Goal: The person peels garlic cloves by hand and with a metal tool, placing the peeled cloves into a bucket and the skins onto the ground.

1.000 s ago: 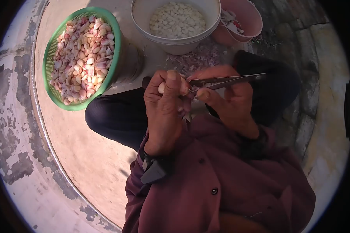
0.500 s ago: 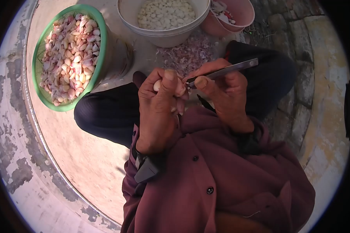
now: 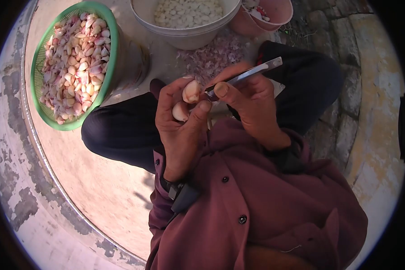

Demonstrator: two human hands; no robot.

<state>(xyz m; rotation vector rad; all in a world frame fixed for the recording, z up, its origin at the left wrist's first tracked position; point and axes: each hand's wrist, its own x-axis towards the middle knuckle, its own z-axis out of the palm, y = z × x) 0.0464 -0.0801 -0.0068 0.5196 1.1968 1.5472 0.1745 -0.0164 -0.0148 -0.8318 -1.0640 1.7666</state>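
My left hand [image 3: 181, 130] is closed round garlic cloves, two of which show. One garlic clove [image 3: 191, 92] with pinkish skin sits up at the fingertips, and a paler clove [image 3: 181, 111] rests lower, by the palm. In my right hand [image 3: 253, 101] is a small knife [image 3: 256, 70], its metal handle pointing up and right past the fingers. The knife's tip end lies close beside the upper clove, near my left thumb. Both hands are held over my lap.
A green-rimmed basket [image 3: 37, 96] heaped with unpeeled garlic cloves stands at left. Beyond my hands is a white bucket [image 3: 184, 36] with peeled cloves in it. Loose garlic skins [image 3: 209, 56] lie before it, and a pink bucket [image 3: 249, 27] is to its right.
My left fingers have opened out a little and turned, bringing the two cloves into fuller view. My right hand with the knife has shifted slightly left. The view has moved a little.
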